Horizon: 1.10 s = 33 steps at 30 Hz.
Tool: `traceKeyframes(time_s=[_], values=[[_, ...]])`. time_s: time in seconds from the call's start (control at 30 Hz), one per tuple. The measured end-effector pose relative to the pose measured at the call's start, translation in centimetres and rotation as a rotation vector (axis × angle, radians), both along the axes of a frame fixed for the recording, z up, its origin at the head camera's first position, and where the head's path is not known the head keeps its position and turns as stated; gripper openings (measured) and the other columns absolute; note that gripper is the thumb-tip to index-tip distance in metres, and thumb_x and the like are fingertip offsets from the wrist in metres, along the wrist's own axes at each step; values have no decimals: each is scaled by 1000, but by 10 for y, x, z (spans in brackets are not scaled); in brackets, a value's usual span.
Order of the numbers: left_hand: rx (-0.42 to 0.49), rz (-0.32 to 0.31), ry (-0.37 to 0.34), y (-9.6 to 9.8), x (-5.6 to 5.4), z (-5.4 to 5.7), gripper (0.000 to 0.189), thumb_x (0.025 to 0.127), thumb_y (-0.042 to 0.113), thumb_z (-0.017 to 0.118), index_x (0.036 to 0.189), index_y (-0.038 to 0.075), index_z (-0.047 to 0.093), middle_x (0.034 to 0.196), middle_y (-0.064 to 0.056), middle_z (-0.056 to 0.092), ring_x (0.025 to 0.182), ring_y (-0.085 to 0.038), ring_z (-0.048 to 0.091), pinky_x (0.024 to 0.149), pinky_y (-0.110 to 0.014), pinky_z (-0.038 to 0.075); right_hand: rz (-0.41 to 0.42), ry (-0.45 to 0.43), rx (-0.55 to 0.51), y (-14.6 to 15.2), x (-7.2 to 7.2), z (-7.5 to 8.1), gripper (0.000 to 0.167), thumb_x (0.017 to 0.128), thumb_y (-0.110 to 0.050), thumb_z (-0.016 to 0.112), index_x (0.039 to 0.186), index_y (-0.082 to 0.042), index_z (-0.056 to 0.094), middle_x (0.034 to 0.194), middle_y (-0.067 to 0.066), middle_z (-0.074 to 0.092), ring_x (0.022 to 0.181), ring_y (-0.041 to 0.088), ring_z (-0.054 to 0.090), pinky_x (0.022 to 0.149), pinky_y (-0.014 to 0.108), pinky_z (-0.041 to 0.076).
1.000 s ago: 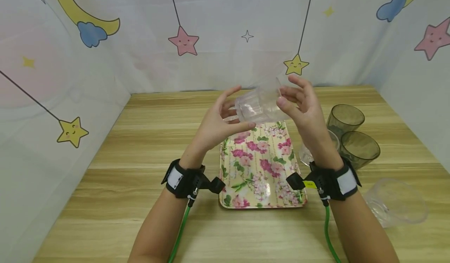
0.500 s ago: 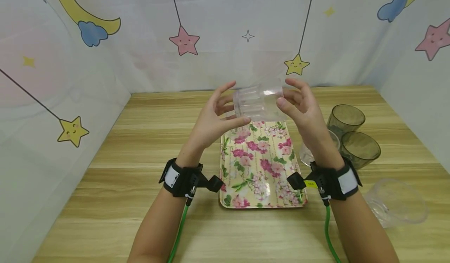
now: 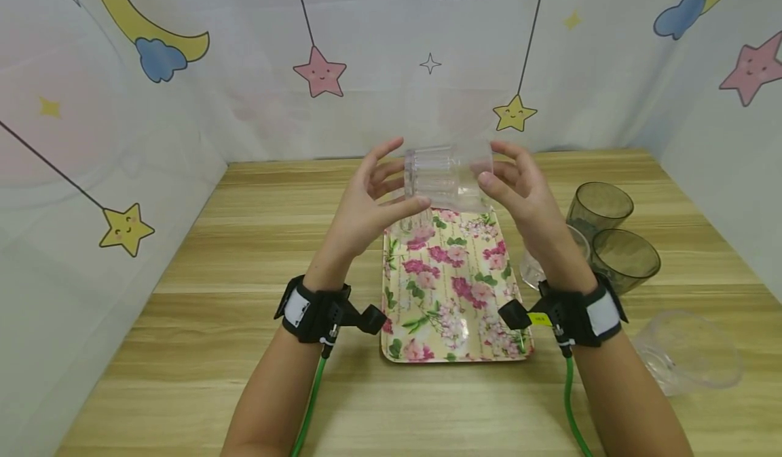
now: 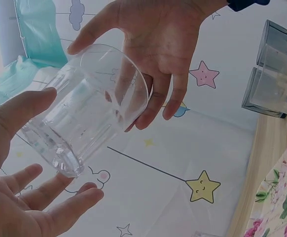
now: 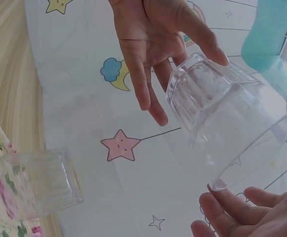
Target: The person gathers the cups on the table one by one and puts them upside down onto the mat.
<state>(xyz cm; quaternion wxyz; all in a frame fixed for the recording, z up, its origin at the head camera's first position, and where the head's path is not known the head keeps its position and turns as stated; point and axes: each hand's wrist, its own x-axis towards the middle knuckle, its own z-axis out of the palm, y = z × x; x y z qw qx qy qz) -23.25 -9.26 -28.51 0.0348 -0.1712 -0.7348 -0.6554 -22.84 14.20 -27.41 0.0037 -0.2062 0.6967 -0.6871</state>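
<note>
Cup [image 3: 436,172] aloft, on its side. Left hand [image 3: 366,209]: grip wide, holding base [image 3: 411,174]. Right hand [image 3: 522,189]: grip wide, holding rim [image 4: 141,74].

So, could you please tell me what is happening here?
A person's left hand holds a clear tumbler by its base, while the right hand holds it at the rim. It is sideways, in the air. Another clear tumbler stands on the floral tray, and two smoky-brown tumblers stand to the right.
</note>
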Motion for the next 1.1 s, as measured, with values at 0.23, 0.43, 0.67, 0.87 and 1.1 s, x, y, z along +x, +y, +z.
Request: traceKeyframes(time_s=[0.23,0.43,0.67,0.87,1.1], values=[[27,6,12,-1,1,1,79,80,9,75,143,35,36,144,-5,51,127,-23,54,103,-39,52,20,-15,15,0,-1,0,62,94,-18,52,149,-11,23,124,0,53,119,12,48,120,51,25],[40,2,23,-1,2,3,80,81,6,74,146,29,34,145,-8,49,129,-27,53,103,-41,52,40,-27,34,0,-1,0,59,95,-21,54,146,-8,27,140,21,45,121,14,49,121,51,25],[44,16,24,-2,4,5,79,81,6,73,146,29,34,145,-8,49,129,-27,53,100,-40,53,56,-16,41,-1,-3,-2,53,95,-21,55,141,-6,34,129,10,54,115,10,55,119,52,27],[46,24,20,-4,3,5,78,81,7,74,145,32,35,145,-6,49,129,-26,53,97,-40,55,81,-4,64,-1,-4,-3,47,96,-20,53,138,-8,37,119,-9,60,113,7,57,118,53,28],[38,34,20,-5,3,5,77,82,9,73,145,31,35,145,-6,49,129,-26,52,97,-44,55,101,-6,67,-2,-3,-3,43,96,-20,53,136,-11,39,117,-11,61,113,7,58,117,47,31]])
